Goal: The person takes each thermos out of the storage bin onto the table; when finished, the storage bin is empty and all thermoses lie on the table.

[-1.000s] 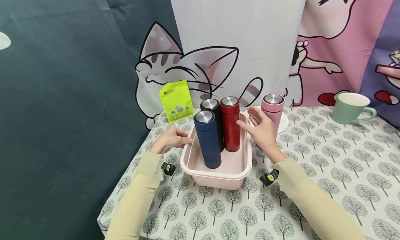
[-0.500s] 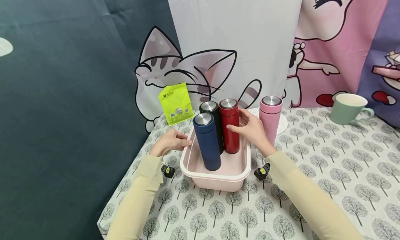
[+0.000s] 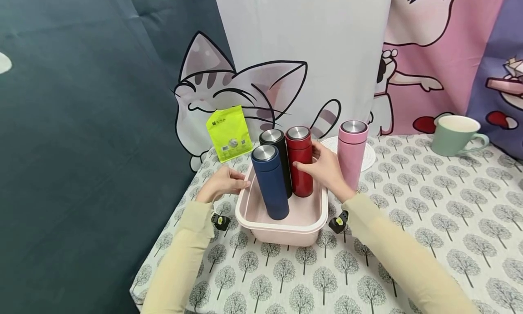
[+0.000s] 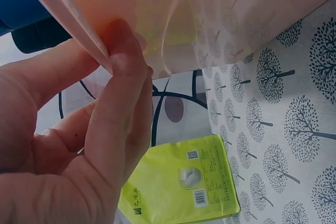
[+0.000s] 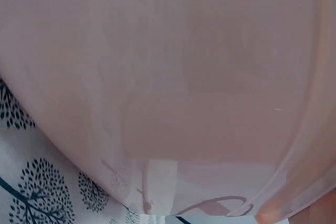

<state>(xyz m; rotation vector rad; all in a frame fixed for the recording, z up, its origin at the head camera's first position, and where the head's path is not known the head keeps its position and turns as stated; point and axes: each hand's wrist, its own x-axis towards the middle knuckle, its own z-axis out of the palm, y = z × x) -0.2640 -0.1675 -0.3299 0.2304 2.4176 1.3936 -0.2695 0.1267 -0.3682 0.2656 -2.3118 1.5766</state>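
A pale pink plastic basin point(image 3: 286, 237) stands on the table with three thermos bottles upright in it. The blue thermos point(image 3: 272, 189) is nearest, the black thermos point(image 3: 287, 169) is partly behind it, and the red thermos point(image 3: 300, 173) stands to the right. My left hand point(image 3: 221, 184) pinches the basin's left rim between thumb and fingers, as the left wrist view shows close up at the basin wall point(image 4: 247, 19). My right hand point(image 3: 327, 171) grips the red thermos, thumb in front and fingers behind. The right wrist view is filled by the basin's outer side point(image 5: 199, 103), hiding the grip.
A pink thermos point(image 3: 351, 159) stands right of my right hand, before a white round mat point(image 3: 369, 157). A green mug point(image 3: 453, 137) sits farther right. At the back left a lime-green pouch point(image 3: 229, 134) leans near the curtain. Tree-print cloth point(image 3: 425, 205) covers the table.
My right hand has moved left from beside the pink thermos and closed round the red thermos. My left hand has stayed on the basin's rim.
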